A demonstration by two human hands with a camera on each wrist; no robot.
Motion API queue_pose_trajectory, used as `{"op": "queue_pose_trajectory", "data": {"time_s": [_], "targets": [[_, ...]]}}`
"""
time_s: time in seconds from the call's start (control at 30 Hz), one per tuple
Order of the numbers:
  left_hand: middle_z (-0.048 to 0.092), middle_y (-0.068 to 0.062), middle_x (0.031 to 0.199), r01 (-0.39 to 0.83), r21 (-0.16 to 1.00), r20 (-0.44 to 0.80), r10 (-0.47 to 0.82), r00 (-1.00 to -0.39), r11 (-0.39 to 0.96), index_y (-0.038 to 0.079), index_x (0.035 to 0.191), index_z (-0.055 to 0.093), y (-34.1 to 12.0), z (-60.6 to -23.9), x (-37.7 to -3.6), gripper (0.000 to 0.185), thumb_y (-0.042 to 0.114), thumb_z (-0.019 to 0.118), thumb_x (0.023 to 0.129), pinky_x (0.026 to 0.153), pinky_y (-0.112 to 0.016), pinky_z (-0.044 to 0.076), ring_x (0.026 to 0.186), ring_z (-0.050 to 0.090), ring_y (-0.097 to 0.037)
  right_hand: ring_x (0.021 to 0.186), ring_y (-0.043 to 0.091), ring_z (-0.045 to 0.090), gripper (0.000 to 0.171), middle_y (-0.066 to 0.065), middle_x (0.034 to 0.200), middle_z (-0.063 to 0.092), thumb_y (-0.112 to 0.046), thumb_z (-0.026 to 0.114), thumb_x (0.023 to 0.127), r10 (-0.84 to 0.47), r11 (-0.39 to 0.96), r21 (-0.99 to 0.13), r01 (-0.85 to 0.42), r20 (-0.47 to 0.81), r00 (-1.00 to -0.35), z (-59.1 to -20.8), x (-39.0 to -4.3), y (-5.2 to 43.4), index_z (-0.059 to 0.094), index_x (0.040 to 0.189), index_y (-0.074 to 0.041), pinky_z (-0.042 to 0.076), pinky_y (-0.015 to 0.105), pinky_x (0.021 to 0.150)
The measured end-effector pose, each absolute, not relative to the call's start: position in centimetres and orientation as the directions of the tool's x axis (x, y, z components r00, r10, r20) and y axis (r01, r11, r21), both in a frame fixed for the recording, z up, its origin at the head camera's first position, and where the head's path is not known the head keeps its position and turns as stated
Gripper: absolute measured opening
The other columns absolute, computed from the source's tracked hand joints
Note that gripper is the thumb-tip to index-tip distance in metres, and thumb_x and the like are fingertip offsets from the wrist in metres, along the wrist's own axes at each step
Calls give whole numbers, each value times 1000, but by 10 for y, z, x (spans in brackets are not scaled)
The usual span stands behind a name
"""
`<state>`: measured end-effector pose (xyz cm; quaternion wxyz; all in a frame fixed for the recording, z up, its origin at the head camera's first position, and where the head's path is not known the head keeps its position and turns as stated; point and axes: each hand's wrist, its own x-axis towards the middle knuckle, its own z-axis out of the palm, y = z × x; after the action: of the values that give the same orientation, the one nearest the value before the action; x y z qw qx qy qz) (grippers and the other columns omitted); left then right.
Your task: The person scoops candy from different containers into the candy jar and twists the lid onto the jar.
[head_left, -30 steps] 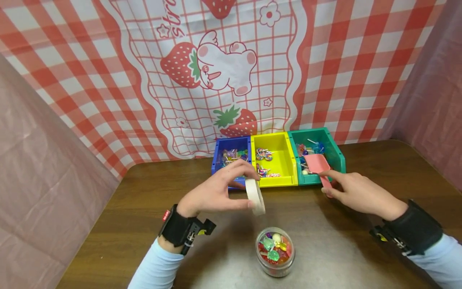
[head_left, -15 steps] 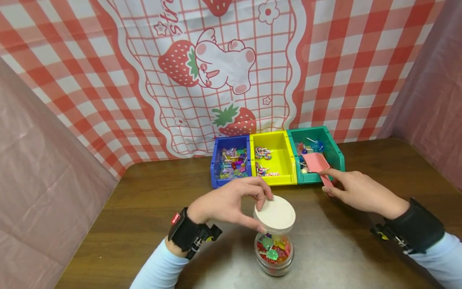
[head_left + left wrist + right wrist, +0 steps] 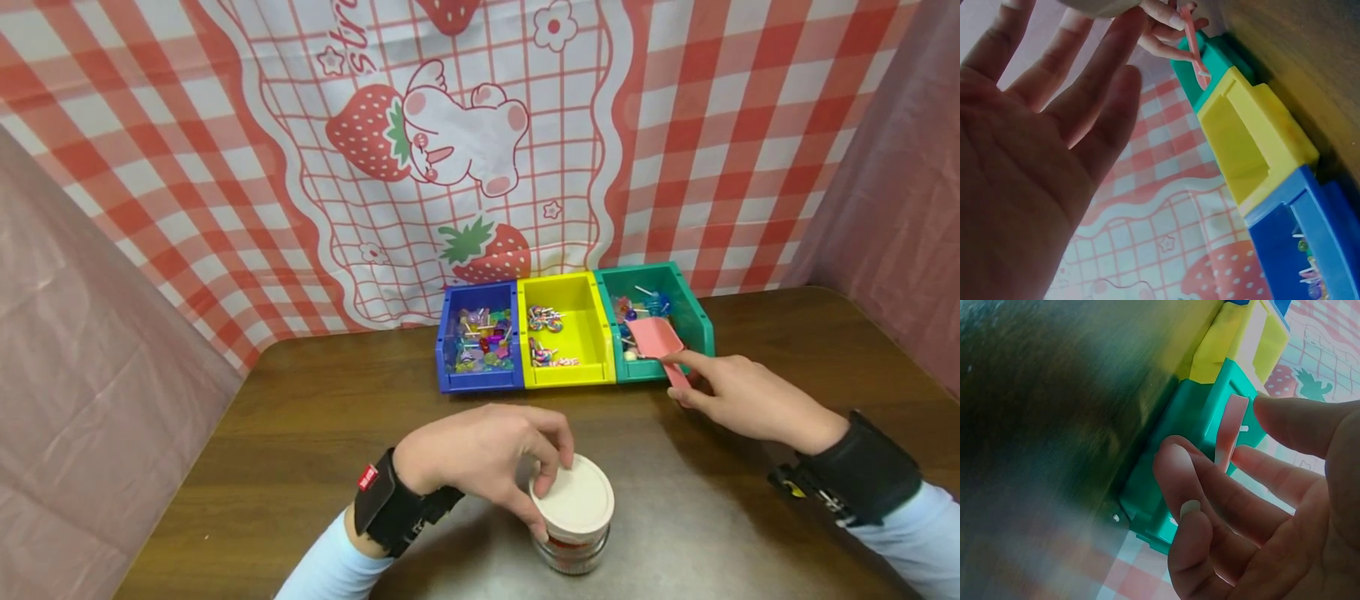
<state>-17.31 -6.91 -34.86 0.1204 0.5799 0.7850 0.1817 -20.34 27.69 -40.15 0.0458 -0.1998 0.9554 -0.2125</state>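
My left hand (image 3: 480, 454) pinches the rim of a round white lid (image 3: 579, 497) between thumb and fingers. The lid sits on or just over the mouth of a clear jar (image 3: 573, 560), hiding most of the candies inside. In the left wrist view only the lid's edge (image 3: 1102, 5) shows, at the top. Over at the green bin (image 3: 696, 329), my right hand (image 3: 746, 404) holds a pink scoop (image 3: 655, 337) by its handle. The scoop's flat end lies over the bin's front part, above small candies and lollipops. The right wrist view shows the scoop handle (image 3: 1231, 428) near the thumb.
Left of the green bin, and joined in a row with it, stand a yellow bin (image 3: 588, 325) with small swirl lollipops and a blue bin (image 3: 480, 382) with mixed candies. A checked strawberry cloth (image 3: 697, 167) hangs behind the brown table (image 3: 322, 417).
My left hand has brought the lid from near the bins down toward me and turned it flat over the jar. The right hand and scoop have stayed nearly still.
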Motion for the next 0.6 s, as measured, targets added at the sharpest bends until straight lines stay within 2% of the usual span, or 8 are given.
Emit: {"op": "queue_pose_trajectory", "data": {"time_s": [0.17,0.37,0.5,0.6], "targets": [[51,18,99,884,355,-40,949,-312,305,26,73,63,-65,-347,-166,37,50,90,66,73,-8,39,90,48,7,59,14,46,58,-2,69,47,-33,70,94,-402,831,-423,-361,-8,-916,-401,-203,276,50,142,-6,39,29,49],[49,14,97,893,314,-94,946,-309,323,26,89,62,-60,-349,-164,48,49,93,61,79,-11,37,94,45,0,59,13,46,58,-2,68,47,-34,70,94,-401,833,-418,-363,-3,-916,-401,-203,276,50,141,-7,39,29,49],[49,14,97,881,337,-114,944,-311,331,26,96,61,-59,-352,-165,57,55,93,58,81,-11,37,96,44,0,60,13,46,57,-2,68,47,-33,70,94,-401,833,-412,-369,9,-916,-401,-202,276,51,141,-7,40,29,49],[50,14,99,852,414,-112,947,-302,321,25,99,61,-60,-353,-169,59,55,92,59,83,-12,39,99,43,0,60,13,47,57,-2,69,47,-33,70,94,-402,833,-410,-371,10,-915,-401,-202,276,51,141,-7,40,30,50]]}}
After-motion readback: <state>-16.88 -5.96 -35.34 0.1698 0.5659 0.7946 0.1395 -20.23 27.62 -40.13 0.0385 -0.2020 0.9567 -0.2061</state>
